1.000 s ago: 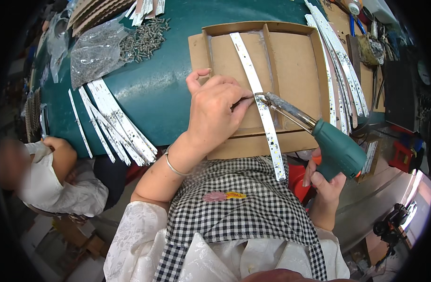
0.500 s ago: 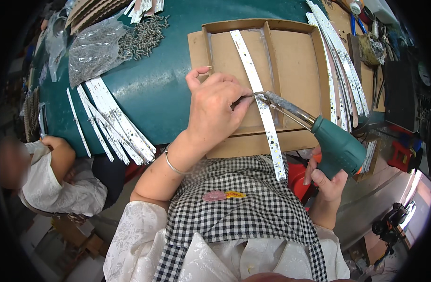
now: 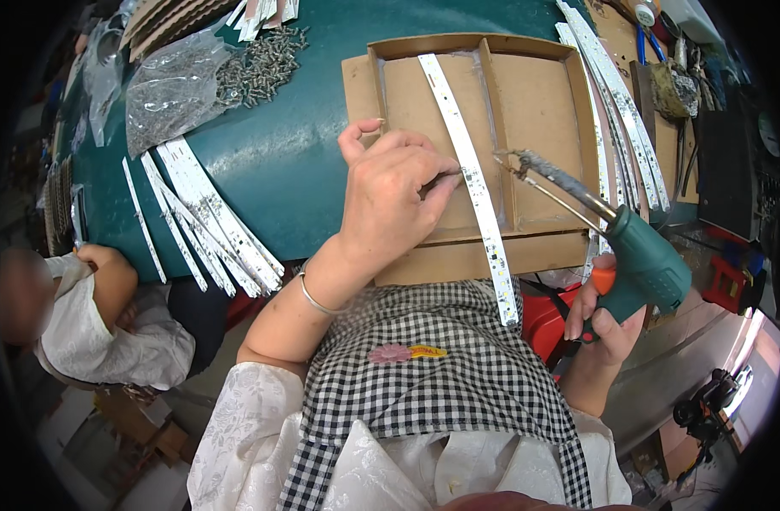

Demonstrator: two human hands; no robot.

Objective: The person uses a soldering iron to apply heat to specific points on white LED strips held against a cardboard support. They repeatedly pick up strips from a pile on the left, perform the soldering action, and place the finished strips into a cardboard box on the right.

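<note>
A long white LED circuit strip (image 3: 485,220) lies slantwise across a shallow cardboard tray (image 3: 484,255), its near end reaching over my checked apron. My left hand (image 3: 393,189) is closed in a pinch at the strip's left edge; what its fingertips hold is too small to make out. In my right hand (image 3: 610,328) is a green soldering gun (image 3: 650,266) with an orange trigger, the fingers wrapped round its handle. The gun's dark tip sits to the right of the strip, apart from it, above the tray's divider.
Several white strips (image 3: 207,209) fan out on the green table (image 3: 305,204) at the left. Behind them are a clear plastic bag (image 3: 164,98) and a heap of small metal parts (image 3: 262,68). More strips (image 3: 624,111) lie right of the tray. Another person (image 3: 109,324) sits at far left.
The soldering gun has drawn away from the strip, back to the right, with my right hand. My left hand and the strip stay almost where they were.
</note>
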